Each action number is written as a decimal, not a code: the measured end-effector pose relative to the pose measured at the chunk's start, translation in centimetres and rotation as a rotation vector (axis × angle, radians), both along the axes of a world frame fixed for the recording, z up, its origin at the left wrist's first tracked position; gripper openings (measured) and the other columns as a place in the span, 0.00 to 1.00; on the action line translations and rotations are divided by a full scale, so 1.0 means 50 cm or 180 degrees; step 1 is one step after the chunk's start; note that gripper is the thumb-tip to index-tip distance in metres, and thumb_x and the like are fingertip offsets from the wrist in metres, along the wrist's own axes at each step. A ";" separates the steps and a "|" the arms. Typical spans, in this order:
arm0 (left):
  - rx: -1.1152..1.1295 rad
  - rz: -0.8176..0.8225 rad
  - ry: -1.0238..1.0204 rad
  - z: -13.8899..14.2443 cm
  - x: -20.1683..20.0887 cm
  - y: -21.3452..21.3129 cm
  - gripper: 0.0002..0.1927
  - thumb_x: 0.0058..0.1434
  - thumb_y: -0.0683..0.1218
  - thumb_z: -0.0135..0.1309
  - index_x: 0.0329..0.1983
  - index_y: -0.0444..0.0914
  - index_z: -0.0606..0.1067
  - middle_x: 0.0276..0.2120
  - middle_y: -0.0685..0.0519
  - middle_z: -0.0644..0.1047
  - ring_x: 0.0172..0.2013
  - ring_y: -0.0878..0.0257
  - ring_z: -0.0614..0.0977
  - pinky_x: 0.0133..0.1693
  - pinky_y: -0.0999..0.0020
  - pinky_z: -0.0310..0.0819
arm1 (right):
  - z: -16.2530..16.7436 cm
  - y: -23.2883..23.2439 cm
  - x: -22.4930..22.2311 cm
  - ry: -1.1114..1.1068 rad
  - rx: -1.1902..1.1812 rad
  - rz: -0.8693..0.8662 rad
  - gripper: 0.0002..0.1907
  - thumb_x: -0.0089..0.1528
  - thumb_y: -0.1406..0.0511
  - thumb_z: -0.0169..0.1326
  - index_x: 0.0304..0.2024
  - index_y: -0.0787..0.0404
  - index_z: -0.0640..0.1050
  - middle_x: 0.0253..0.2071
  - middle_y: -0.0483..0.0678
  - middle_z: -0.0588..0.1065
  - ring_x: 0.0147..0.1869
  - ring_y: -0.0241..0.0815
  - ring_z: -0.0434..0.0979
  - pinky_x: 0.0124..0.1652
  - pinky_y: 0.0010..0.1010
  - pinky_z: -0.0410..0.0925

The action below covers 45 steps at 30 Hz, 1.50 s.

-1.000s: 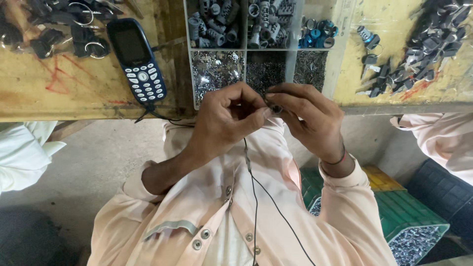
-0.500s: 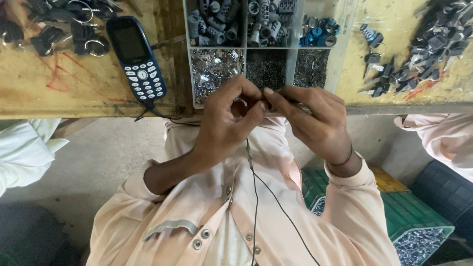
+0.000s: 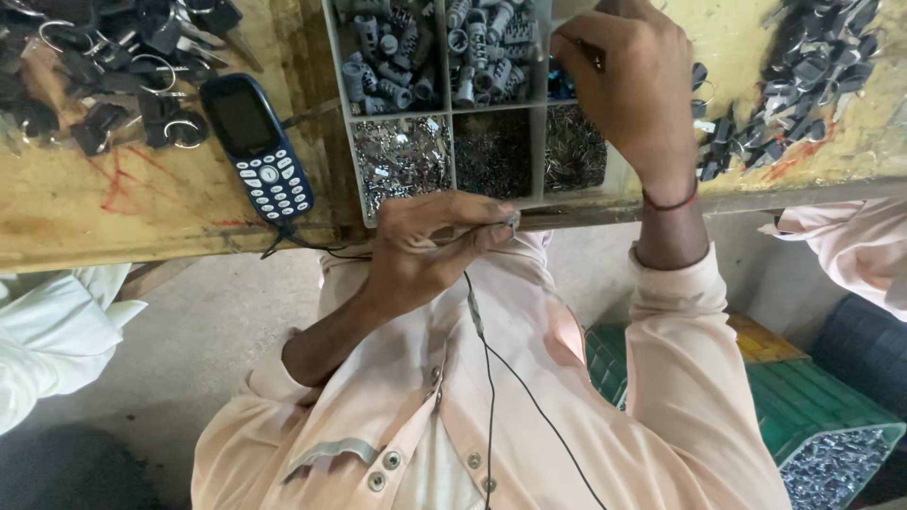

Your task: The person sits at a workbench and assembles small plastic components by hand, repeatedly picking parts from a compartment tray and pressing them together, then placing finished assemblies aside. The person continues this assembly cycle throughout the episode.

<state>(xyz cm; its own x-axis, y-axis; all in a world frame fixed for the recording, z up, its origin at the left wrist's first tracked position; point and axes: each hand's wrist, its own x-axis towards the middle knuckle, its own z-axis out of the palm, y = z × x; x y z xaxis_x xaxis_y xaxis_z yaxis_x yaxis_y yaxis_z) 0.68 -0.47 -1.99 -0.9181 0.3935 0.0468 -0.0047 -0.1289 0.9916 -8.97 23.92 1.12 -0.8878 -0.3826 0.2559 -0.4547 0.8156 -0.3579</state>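
Head view, looking down. Closest to me is the person's pale pink shirt (image 3: pixel 529 425), with a thin black wire (image 3: pixel 488 378) running down the front of it. At about four o'clock there is a green crate (image 3: pixel 803 416) with small shiny bits in it.

A bit further out, in the middle, is the left hand (image 3: pixel 430 250). Its fingers (image 3: pixel 482 233) are pinched tight on a tiny metal part (image 3: pixel 513 223), held just at the near edge of the table (image 3: pixel 142 217). The part is too small for me to say what it is.

On the table at ten o'clock lies a dark blue phone with buttons (image 3: pixel 260 146). Right behind the left hand sits a clear tray with boxes (image 3: pixel 453 113). The near boxes hold small silver and dark bits. The far boxes hold grey tube pieces (image 3: pixel 444 42).

At one o'clock the right hand (image 3: pixel 628 80) is up over the tray's right side. Its fingers are curled and closed near a box with blue bits, but I cannot tell if they have hold of anything. A red band is on that wrist.

Farthest off, a heap of black key parts with rings (image 3: pixel 104 66) is at eleven o'clock, and another dark heap (image 3: pixel 794 85) is at two o'clock. Other people's sleeves show at both side edges.
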 end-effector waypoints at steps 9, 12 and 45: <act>0.0032 -0.0030 0.0075 -0.013 -0.025 0.007 0.05 0.66 0.38 0.63 0.44 0.36 0.80 0.43 0.49 0.84 0.44 0.62 0.87 0.47 0.70 0.83 | 0.012 0.019 0.015 -0.0580 -0.0546 -0.0141 0.05 0.66 0.77 0.56 0.45 0.69 0.79 0.36 0.55 0.77 0.34 0.48 0.79 0.36 0.34 0.69; -0.0100 -0.0088 0.0076 -0.014 -0.028 0.002 0.05 0.65 0.38 0.64 0.43 0.36 0.81 0.42 0.49 0.84 0.43 0.62 0.87 0.47 0.70 0.82 | -0.010 0.016 0.008 -0.0144 -0.0059 0.0246 0.04 0.62 0.74 0.62 0.39 0.65 0.79 0.34 0.55 0.77 0.35 0.51 0.78 0.34 0.36 0.69; -0.1265 -0.0330 0.2530 0.034 -0.047 -0.017 0.11 0.65 0.38 0.63 0.48 0.30 0.77 0.55 0.40 0.77 0.56 0.47 0.81 0.53 0.58 0.83 | 0.037 -0.023 0.209 -0.3135 -0.3623 -0.0564 0.06 0.72 0.75 0.51 0.52 0.71 0.72 0.40 0.52 0.78 0.39 0.38 0.81 0.39 0.28 0.77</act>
